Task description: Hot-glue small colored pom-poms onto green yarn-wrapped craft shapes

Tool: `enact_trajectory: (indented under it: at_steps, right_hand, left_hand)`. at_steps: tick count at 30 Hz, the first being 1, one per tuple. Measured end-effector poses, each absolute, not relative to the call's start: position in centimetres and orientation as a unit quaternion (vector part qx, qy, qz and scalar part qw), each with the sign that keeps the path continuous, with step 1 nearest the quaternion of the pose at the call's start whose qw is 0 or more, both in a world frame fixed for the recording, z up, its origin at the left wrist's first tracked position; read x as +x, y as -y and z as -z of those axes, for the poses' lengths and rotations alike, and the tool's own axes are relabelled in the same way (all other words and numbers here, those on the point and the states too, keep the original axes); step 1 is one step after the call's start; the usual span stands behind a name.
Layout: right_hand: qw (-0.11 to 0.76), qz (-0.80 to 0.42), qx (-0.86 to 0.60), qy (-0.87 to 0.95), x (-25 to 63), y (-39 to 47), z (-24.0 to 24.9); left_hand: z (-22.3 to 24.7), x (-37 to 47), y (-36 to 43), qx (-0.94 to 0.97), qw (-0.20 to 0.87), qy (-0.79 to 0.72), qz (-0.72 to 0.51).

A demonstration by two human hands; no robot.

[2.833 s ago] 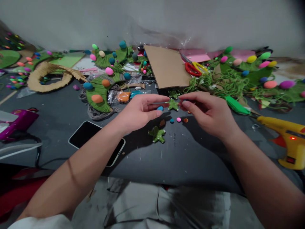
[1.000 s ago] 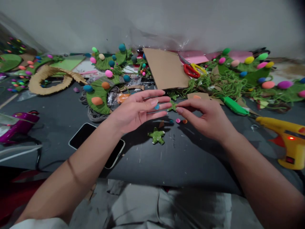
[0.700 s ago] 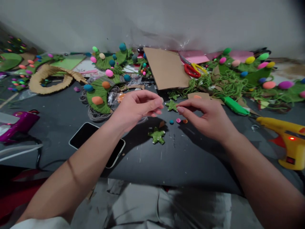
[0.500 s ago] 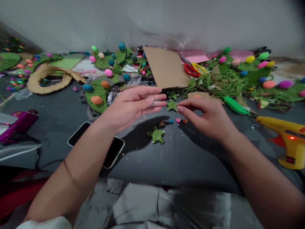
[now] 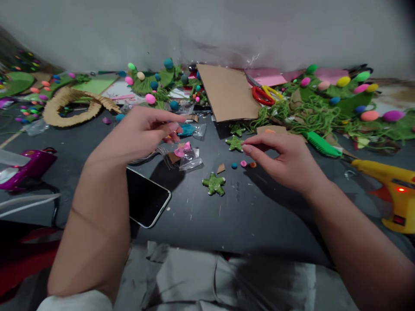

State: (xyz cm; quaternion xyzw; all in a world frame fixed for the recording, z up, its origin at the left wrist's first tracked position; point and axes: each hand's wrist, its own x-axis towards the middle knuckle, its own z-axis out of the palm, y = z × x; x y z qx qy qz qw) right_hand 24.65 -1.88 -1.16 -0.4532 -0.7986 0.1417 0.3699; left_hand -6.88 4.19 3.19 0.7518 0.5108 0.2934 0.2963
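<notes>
My left hand [image 5: 138,131] hangs over the left middle of the table, index finger stretched out and the other fingers loosely bent. Its fingertips are by something orange and a blue lump in clear plastic [image 5: 188,129]; contact is unclear. My right hand [image 5: 280,160] pinches the right point of a small green yarn star [image 5: 234,143] between thumb and index finger. A second green star [image 5: 214,184] lies nearer me, and a third star [image 5: 237,129] sits just behind the pinched one. Small blue [image 5: 234,165], pink [image 5: 244,163] and orange [image 5: 252,164] pieces lie below my right fingers.
A phone [image 5: 147,198] lies beneath my left forearm. A yellow glue gun [image 5: 395,185] with a lit red light is at right. Pink stuff in plastic [image 5: 186,153], cardboard [image 5: 228,95], scissors [image 5: 264,96], green yarn [image 5: 311,112] and a cardboard ring [image 5: 71,110] are also on the table.
My left hand has moved left and away from the star, with its fingers bending down, uncovering the pink and blue stuff in plastic. My right hand keeps its pinch at the star.
</notes>
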Motion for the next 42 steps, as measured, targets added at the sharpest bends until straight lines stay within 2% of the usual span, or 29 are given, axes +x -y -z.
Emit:
enact_trajectory:
  at_steps: [3, 9, 16, 22, 25, 29, 32, 36, 42]
  right_hand:
    - [0.363, -0.147, -0.459, 0.798, 24.7, 1.9, 1.1]
    - [0.358, -0.140, -0.455, 0.803, 24.4, 1.8, 0.9]
    - [0.353, -0.160, -0.457, 0.801, 24.5, 1.8, 1.3]
    - [0.350, -0.157, -0.450, 0.806, 24.7, 1.9, 0.8]
    - [0.388, -0.119, -0.479, 0.778, 25.5, 1.6, 0.3]
    - [0.495, -0.069, -0.532, 0.683, 27.1, 0.8, -0.3]
    - [0.545, -0.034, -0.541, 0.640, 28.0, 0.3, -0.5]
    - [0.548, -0.015, -0.537, 0.641, 28.5, 0.0, -0.4]
    - [0.543, -0.041, -0.535, 0.645, 29.0, 0.0, -0.2]
  left_hand:
    - [-2.4, -6.2, -4.6, 0.749, 0.310, -0.516, -0.278]
    - [-0.6, -5.9, -5.8, 0.773, 0.209, -0.517, -0.303]
    - [0.0, -6.7, -6.8, 0.772, 0.123, -0.575, -0.243]
    - [0.8, -7.0, -7.6, 0.747, 0.141, -0.600, -0.249]
    - [-0.1, -6.2, -6.5, 0.767, 0.165, -0.551, -0.285]
    - [-2.1, -2.7, -3.7, 0.800, 0.200, -0.475, -0.308]
    - [-2.8, 1.8, -2.6, 0.858, 0.206, -0.383, -0.272]
    - [-1.7, 8.3, -4.9, 0.911, 0.174, -0.311, -0.206]
    - [1.1, 12.3, -8.9, 0.911, 0.134, -0.358, -0.152]
